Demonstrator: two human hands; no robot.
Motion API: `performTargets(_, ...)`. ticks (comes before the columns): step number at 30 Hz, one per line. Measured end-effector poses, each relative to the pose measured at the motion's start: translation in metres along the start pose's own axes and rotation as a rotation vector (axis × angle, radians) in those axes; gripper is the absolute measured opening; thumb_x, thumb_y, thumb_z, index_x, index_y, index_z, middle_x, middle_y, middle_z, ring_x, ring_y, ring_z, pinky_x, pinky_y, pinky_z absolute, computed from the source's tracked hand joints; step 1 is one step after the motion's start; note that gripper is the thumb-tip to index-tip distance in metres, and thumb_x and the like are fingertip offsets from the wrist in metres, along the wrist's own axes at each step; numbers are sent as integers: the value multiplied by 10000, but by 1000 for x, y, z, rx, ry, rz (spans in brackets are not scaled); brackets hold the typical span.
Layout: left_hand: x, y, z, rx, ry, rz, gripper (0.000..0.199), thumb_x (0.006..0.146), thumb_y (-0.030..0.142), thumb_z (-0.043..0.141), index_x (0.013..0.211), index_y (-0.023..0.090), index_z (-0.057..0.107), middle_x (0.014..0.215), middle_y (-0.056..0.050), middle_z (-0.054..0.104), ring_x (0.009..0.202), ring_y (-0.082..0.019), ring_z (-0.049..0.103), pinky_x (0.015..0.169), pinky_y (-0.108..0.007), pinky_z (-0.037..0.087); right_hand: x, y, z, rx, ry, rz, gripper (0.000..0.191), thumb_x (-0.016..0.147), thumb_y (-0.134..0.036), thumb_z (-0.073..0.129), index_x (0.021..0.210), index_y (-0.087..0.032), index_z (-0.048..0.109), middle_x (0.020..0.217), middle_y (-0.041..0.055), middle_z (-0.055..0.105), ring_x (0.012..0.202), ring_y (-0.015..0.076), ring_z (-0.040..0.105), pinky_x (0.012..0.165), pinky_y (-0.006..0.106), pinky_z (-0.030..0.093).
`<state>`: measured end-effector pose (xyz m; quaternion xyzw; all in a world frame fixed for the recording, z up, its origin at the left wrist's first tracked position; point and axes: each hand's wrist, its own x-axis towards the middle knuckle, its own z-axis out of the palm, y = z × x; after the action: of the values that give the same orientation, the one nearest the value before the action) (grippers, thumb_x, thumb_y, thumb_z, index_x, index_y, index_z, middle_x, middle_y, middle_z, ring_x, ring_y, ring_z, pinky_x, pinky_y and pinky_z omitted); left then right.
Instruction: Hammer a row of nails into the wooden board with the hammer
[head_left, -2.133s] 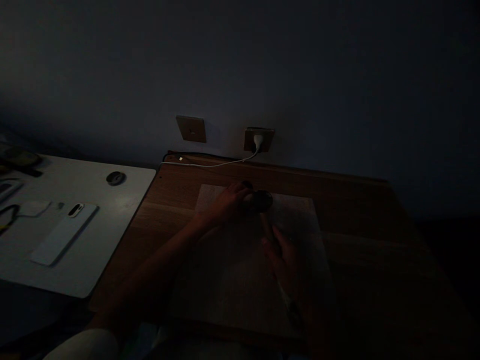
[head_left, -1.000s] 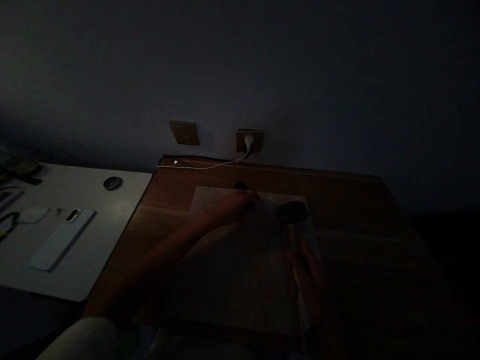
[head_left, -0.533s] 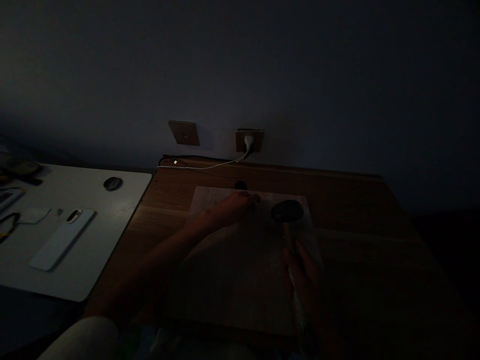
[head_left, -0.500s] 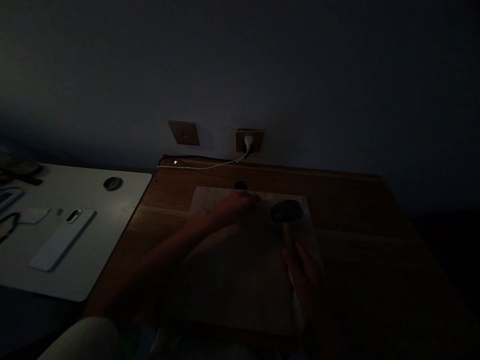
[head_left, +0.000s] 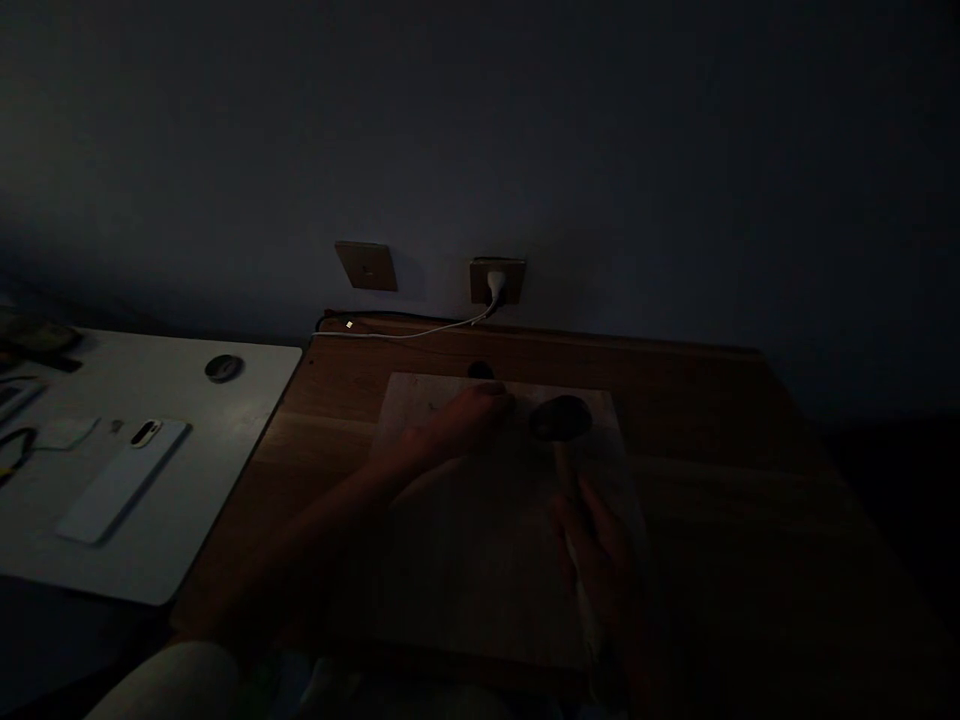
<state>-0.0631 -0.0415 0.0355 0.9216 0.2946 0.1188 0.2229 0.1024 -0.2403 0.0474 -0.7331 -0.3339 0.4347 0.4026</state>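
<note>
A mallet (head_left: 561,418) with a dark head and a wooden handle is in my right hand (head_left: 600,550), whose fingers wrap round the handle. The mallet's head hangs over the upper right part of a pale board (head_left: 465,570), a short way to the right of my left hand (head_left: 480,408). My left hand is closed near the board's far edge, fingers drawn together. Whatever it may hold is hidden in the dark.
The board lies on a wooden desk (head_left: 712,480) against the wall. At left, a white table (head_left: 161,550) bears a phone (head_left: 124,490) and a dark round object (head_left: 223,368). A white cable (head_left: 420,334) runs to a wall socket (head_left: 514,280). The scene is very dim.
The mallet and my right hand have shifted slightly left, closer to my left hand. My left hand has barely moved.
</note>
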Motion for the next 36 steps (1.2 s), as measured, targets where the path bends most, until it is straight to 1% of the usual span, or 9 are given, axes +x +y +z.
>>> performTargets(4, -2, 3, -1, 76, 2, -5, 202, 1022, 128, 508, 1063, 123, 706, 1069, -116, 699, 895, -202, 685, 819, -310, 559, 1, -2, 0, 49, -30, 48, 527, 875, -705, 640, 1084, -222, 620, 584, -83, 519, 410, 113, 439, 359, 226, 342)
performTargets(8, 4, 7, 1, 289, -42, 78, 213, 998, 78, 529, 1139, 107, 687, 1100, -144, 706, 1020, -246, 679, 905, -354, 564, 2, -1, -3, 73, -21, 60, 505, 866, -701, 658, 1059, -237, 603, 559, -88, 517, 406, 118, 448, 358, 224, 342)
performTargets(12, 9, 12, 5, 365, -57, 132, 234, 988, 74, 547, 1164, 119, 695, 1045, -156, 706, 1038, -274, 681, 889, -379, 571, 2, 0, -7, 69, -6, 68, 525, 862, -712, 655, 1090, -241, 606, 528, -100, 490, 392, 121, 432, 361, 230, 346)
performTargets(14, 9, 12, 4, 353, -58, 138, 235, 996, 85, 545, 1160, 128, 708, 1030, -144, 707, 1003, -261, 691, 868, -367, 573, 2, 1, -8, 72, 9, 78, 585, 842, -723, 666, 1149, -228, 614, 557, -91, 517, 408, 124, 450, 371, 233, 357)
performTargets(17, 5, 7, 3, 195, -25, 58, 218, 1019, 128, 547, 1113, 143, 743, 1034, -116, 719, 922, -214, 705, 822, -317, 568, 1, 4, -11, 54, 30, 93, 663, 828, -733, 664, 1232, -209, 623, 576, -77, 544, 436, 141, 486, 386, 244, 365)
performTargets(20, -2, -4, 5, 69, 49, -14, 214, 1023, 172, 575, 1116, 158, 767, 1064, -102, 747, 949, -207, 719, 859, -314, 569, 1, 8, -15, 14, 73, 89, 654, 853, -706, 653, 1290, -220, 628, 563, -80, 542, 451, 155, 504, 409, 255, 373)
performTargets(24, -10, -15, 16, -4, 170, -65, 216, 993, 184, 624, 1152, 178, 769, 1075, -90, 777, 1009, -221, 721, 929, -353, 567, 5, 5, -18, 10, 61, 55, 496, 882, -686, 641, 1112, -247, 659, 575, -74, 550, 445, 138, 498, 425, 255, 393)
performTargets(30, -13, -14, 22, 54, 180, -64, 252, 995, 189, 597, 1188, 187, 758, 1092, -112, 779, 1031, -251, 712, 970, -422, 556, 25, -22, -16, 50, -22, -34, 379, 892, -636, 635, 839, -268, 562, 417, -101, 441, 338, 113, 405, 365, 234, 337)
performTargets(36, -13, -12, 22, 144, 198, -7, 223, 1033, 239, 574, 1143, 177, 758, 1060, -114, 758, 1044, -259, 679, 968, -415, 524, 53, -38, -2, 62, -178, -142, 352, 873, -584, 674, 854, -251, 563, 530, -101, 508, 324, 77, 383, 314, 216, 307)
